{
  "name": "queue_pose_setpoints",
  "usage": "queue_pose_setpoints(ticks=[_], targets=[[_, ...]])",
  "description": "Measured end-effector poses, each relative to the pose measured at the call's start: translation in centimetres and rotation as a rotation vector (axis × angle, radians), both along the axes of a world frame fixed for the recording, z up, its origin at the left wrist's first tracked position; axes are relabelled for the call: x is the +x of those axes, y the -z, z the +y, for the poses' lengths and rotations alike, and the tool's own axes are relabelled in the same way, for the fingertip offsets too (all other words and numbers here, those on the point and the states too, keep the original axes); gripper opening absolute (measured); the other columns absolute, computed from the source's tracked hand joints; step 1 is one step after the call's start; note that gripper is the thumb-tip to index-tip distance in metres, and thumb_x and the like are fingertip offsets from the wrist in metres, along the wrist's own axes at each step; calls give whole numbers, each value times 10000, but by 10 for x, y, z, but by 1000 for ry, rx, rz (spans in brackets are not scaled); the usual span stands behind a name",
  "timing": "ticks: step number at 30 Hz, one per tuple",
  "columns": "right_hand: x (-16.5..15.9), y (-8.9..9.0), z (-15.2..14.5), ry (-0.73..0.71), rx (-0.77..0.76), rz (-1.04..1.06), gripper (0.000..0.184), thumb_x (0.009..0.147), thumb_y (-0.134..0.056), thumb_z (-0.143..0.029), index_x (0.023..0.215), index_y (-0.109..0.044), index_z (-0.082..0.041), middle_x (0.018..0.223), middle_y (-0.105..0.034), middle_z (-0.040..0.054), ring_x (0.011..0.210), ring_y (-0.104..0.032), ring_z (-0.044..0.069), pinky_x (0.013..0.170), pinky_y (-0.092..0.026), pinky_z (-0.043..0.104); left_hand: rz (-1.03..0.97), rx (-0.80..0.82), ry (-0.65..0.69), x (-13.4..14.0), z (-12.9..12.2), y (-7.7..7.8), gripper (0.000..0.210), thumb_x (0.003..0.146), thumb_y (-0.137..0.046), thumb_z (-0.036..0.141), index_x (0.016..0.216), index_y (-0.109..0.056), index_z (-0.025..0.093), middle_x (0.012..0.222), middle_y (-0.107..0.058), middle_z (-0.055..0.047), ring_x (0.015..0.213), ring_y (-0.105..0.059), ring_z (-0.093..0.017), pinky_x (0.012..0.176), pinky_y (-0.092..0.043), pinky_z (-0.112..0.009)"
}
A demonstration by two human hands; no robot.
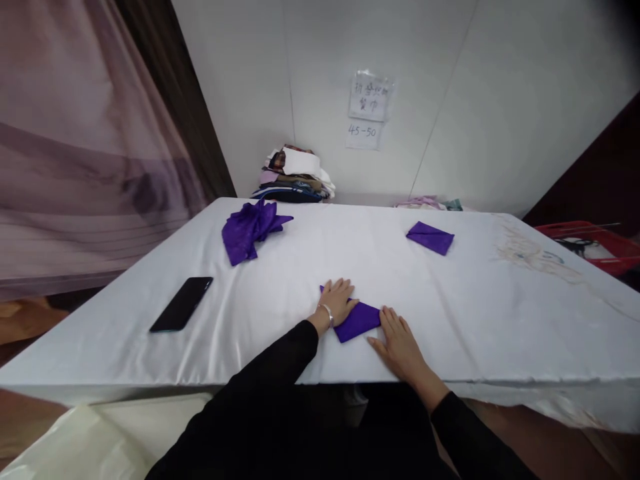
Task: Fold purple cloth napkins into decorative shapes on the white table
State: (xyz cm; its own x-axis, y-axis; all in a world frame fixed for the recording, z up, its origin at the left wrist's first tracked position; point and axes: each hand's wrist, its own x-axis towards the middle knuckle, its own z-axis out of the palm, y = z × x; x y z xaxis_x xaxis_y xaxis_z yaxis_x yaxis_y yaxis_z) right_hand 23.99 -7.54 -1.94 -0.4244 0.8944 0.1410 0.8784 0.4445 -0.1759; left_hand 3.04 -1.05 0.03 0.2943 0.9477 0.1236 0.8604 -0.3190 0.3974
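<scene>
Far left there's a pinkish-mauve curtain (65,140) hanging beside a bench (300,267) draped in shiny white satin. Next along, a black smartphone (181,305) lies flat near the bench's left side, then a loose, crumpled bundle of purple cloth (249,230) toward the back. Behind that, against the wall, sits a messy stack of folded clothes (295,179). Near the front edge, around the middle, the left hand (338,301), silver bracelet (329,316) on its wrist, is laid flat on a folded purple napkin (359,323), fingers spread and gripping nothing. Up on the wall are handwritten signs (369,100), the lower one reading "45-50". The right hand (399,343) has its fingers out straight, tips touching the napkin's right corner, thumb apart, no grip either. Further right and back lies a neat purple packet (432,238), and past the bench's right end there's a red plastic basket (620,248).
</scene>
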Motion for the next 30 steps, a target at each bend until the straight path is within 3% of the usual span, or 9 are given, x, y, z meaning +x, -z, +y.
queue_pose_setpoints(ticks=[5, 9, 12, 15, 23, 27, 30], targets=[[1, 2, 1, 5, 12, -12, 700, 875, -315, -551, 1388, -300, -74, 1442, -277, 159, 1347, -204, 266, 1068, -208, 446, -7, -45, -225, -53, 24, -2, 410, 873, -381, 363, 1251, -470, 232, 1430, -350, -81, 1344, -230, -248, 1076, -80, -534], [2, 2, 2, -5, 19, -6, 688, 879, -315, -541, 1395, -290, -87, 1443, -278, 157, 1344, -213, 266, 1063, -216, 447, -74, -9, -330, -71, 27, -3, 366, 880, -370, 344, 1189, -523, 220, 1384, -422, -86, 1319, -285, -249, 1066, -126, -535], [2, 1, 3, -9, 10, -2, 685, 879, -315, -544, 1393, -297, -92, 1442, -280, 154, 1346, -208, 266, 1063, -214, 450, -137, 19, -286, -73, 17, -4, 348, 892, -346, 352, 1116, -582, 227, 1241, -570, -52, 1187, -461, -190, 1046, -272, -419], [2, -2, 3, -3, -16, -9, 684, 879, -324, -535, 1378, -322, -68, 1442, -277, 158, 1345, -208, 268, 1068, -209, 438, -188, 47, -167, -70, 4, -5, 261, 838, -467, 351, 997, -645, 245, 1052, -664, -1, 1021, -557, -141, 954, -389, -283], [17, -21, 18, -122, -117, 32, 554, 899, -355, -426, 1379, -337, -151, 1437, -314, 109, 1341, -232, 216, 1080, -201, 424, -244, 78, -143, -71, -24, -2, 156, 794, -503, 246, 795, -659, 231, 836, -654, -15, 853, -559, -173, 845, -439, -322], [27, -27, 26, -206, -177, 48, 531, 913, -325, -431, 1380, -333, -178, 1451, -292, 82, 1350, -208, 189, 1092, -180, 405, -238, 50, -114, -79, -34, -2, 149, 792, -497, 245, 790, -646, 237, 814, -641, -10, 831, -563, -169, 797, -461, -305], [29, -27, 27, -207, -175, 55, 536, 921, -304, -435, 1389, -312, -175, 1461, -272, 77, 1357, -183, 186, 1098, -161, 404, -177, 74, -169, -77, -37, -6, 181, 802, -471, 224, 847, -646, 223, 852, -654, -31, 863, -571, -184, 823, -458, -324]])
